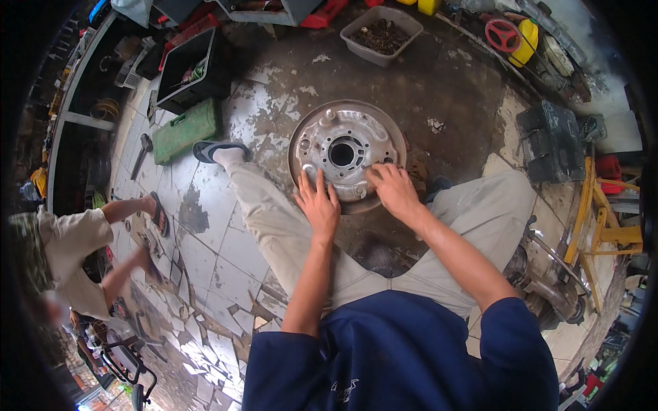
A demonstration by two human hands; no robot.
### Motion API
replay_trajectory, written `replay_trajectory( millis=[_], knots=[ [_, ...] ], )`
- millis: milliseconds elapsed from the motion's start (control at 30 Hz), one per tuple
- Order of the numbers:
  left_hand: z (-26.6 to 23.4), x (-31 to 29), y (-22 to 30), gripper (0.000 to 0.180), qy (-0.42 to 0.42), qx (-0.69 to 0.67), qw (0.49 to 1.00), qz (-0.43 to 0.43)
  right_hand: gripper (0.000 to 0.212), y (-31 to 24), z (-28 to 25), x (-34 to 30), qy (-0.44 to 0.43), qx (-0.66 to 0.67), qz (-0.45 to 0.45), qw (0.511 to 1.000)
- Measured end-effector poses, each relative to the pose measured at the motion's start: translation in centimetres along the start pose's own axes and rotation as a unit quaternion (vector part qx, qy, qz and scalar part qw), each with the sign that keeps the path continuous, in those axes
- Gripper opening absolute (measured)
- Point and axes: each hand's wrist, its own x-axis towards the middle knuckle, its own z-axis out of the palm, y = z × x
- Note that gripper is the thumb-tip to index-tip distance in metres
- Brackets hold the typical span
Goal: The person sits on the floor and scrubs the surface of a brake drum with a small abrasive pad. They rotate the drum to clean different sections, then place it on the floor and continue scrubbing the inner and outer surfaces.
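A round metal brake backing plate (356, 127), its rim rusty and its middle pierced by a large hole, lies on the floor between my legs. My left hand (319, 207) is open, with its fingers apart over the near left part of the plate. A pale rounded piece (310, 170) is by those fingertips. My right hand (397, 194) is at the near right of the plate, its fingers bent and close together. What they hold, if anything, is hidden beneath them.
A grey tub (413, 27) of small dark parts stands beyond the plate. To the left are a black crate (221, 65), a green case (186, 131) and a hammer (141, 156). Dark boxy batteries (550, 142) stand right. Another person (75, 246) sits at far left, near broken tiles (212, 356).
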Motion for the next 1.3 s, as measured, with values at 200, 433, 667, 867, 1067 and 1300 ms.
replay_trajectory(
  millis=[200,433,667,867,1067,1300],
  knots=[
    [0.2,-0.1,-0.9,0.047,-0.009,-0.017,1.0,0.014,0.041,-0.2,0.2,0.2,0.011,-0.022,-0.02,0.999],
    [-1.0,-0.1,-1.7,0.049,-0.069,0.021,0.996,0.053,0.041,-0.2,0.1,-0.2,-0.009,-0.031,-0.026,0.999],
    [-1.5,-0.4,-1.8,0.048,-0.082,0.02,0.995,0.055,0.042,-0.7,-0.1,-0.4,-0.029,-0.031,-0.006,0.999],
    [-1.9,0.6,-2.4,0.049,-0.089,0.058,0.988,0.11,0.045,-0.7,-1.2,-0.3,-0.018,0.029,-0.008,0.999],
    [-1.9,0.6,-3.7,0.048,-0.095,0.039,0.988,0.118,0.026,-11.2,-8.4,-1.2,-0.248,0.347,-0.068,0.902],
    [-2.2,0.7,-3.5,0.049,-0.105,0.018,0.987,0.12,0.024,-26.6,-12.5,-8.7,-0.484,0.728,-0.217,0.433]
  ],
)
